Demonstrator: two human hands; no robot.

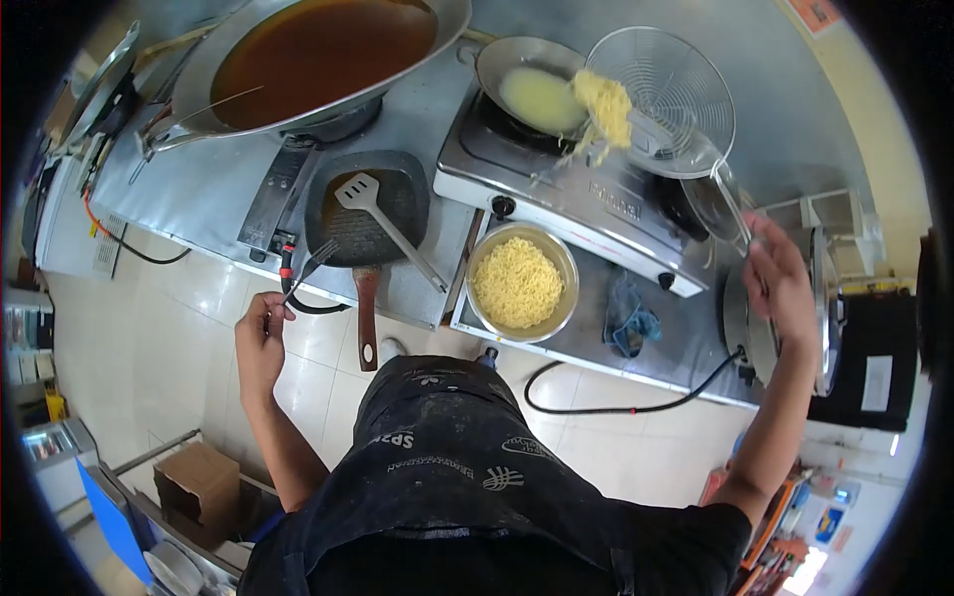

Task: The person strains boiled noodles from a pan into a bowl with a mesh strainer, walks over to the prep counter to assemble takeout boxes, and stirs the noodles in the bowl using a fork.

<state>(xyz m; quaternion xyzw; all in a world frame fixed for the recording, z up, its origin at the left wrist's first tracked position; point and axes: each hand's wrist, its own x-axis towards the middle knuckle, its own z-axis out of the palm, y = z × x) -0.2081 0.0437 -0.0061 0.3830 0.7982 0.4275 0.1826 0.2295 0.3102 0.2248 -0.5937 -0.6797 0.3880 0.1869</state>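
My left hand [262, 333] is closed around the handle of a fork [316, 260], held over the counter's front edge beside a square grill pan [383, 223]. My right hand [780, 273] grips what look like metal tongs [730, 204], reaching left over the stove. At their far end hangs a clump of yellow noodles [603, 104], blurred, with loose strands below. The noodles are over the right rim of a small wok [537, 84] holding cloudy yellowish liquid. Behind the tongs lies a round wire strainer [676, 74]. A metal bowl [474, 298] of noodles stands in front of the stove.
A large wok [189, 94] of brown liquid stands at the back left. A slotted spatula [383, 223] lies across the grill pan, whose handle [367, 318] juts past the edge. The gas stove [586, 199], a blue cloth-like item [631, 318] and a black hose [616, 409] are nearby.
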